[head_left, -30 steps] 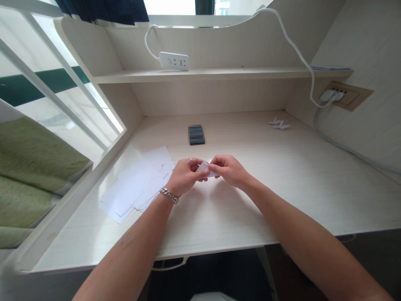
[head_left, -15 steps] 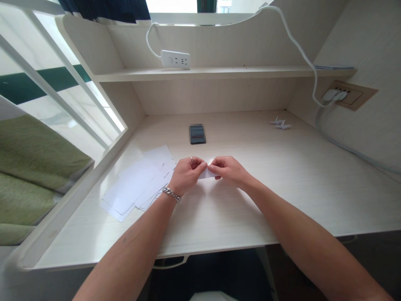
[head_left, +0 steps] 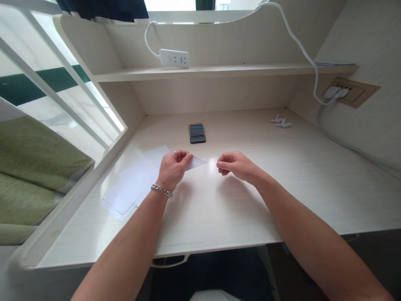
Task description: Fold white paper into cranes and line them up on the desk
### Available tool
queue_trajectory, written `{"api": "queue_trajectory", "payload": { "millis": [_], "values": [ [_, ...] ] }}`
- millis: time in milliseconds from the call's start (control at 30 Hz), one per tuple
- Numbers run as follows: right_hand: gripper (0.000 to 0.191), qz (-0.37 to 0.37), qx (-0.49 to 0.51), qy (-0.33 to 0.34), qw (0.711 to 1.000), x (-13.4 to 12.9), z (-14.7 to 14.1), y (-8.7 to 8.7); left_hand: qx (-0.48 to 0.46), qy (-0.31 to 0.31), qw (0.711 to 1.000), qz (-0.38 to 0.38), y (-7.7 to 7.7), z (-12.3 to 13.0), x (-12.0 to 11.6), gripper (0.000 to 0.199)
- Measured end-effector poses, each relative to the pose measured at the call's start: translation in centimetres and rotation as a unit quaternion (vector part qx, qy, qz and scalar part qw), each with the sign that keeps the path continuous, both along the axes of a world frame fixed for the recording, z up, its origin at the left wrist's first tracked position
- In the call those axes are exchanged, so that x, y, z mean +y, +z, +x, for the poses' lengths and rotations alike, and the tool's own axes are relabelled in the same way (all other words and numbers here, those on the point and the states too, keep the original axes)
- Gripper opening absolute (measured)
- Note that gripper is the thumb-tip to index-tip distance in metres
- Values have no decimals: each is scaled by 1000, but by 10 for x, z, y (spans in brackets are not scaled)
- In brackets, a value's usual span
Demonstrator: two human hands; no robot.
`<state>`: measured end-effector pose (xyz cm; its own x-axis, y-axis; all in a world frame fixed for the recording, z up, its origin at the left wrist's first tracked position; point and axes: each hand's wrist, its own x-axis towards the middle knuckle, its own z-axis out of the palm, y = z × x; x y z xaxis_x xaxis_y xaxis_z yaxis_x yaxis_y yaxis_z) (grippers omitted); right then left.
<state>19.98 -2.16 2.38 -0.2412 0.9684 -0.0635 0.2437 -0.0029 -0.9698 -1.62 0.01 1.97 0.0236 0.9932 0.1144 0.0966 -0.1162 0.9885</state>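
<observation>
A small folded piece of white paper (head_left: 196,162) is pinched between thumb and fingers of my left hand (head_left: 174,167), its pointed tip aimed right. My left hand covers the rest of the paper. To the right, apart from the paper, my right hand (head_left: 233,165) hovers over the desk with thumb and fingers curled together and nothing visible in them. Loose white sheets (head_left: 133,182) lie overlapping on the desk, partly behind my left hand and wrist.
A dark, blurred phone-like object (head_left: 197,133) lies beyond my hands on the desk (head_left: 219,225). Small folded paper cranes (head_left: 281,121) stand at the back right. A white power strip (head_left: 174,58) rests on the shelf, and its cord (head_left: 297,44) runs to a wall socket (head_left: 354,93).
My hands have parted: the left moved left with the folded paper, and the right let go of it and shifted slightly right. More of the paper's pointed end now shows.
</observation>
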Motion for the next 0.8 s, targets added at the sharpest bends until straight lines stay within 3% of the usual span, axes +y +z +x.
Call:
{"api": "queue_trajectory", "payload": {
  "millis": [133, 300, 533, 700, 800],
  "values": [
    [16, 16, 28, -23, 999, 0, -2, -1, -8, -6, 1000, -3, 1, -2, 0, 32],
    [19, 43, 8, 16, 999, -3, -10, -4, 42, -27, 999, 11, 1, 9, -6, 30],
    [14, 58, -25, 38, 997, -1, -6, -7, 45, -50, 998, 18, -2, 12, -7, 29],
    [12, 76, -44, 15, 996, -1, -13, -11, 92, -102, 990, 28, -5, 20, -12, 28],
    [10, 77, -40, -10, 996, 0, -17, -13, 106, -103, 989, 24, -4, 25, -14, 28]
  ]
}}
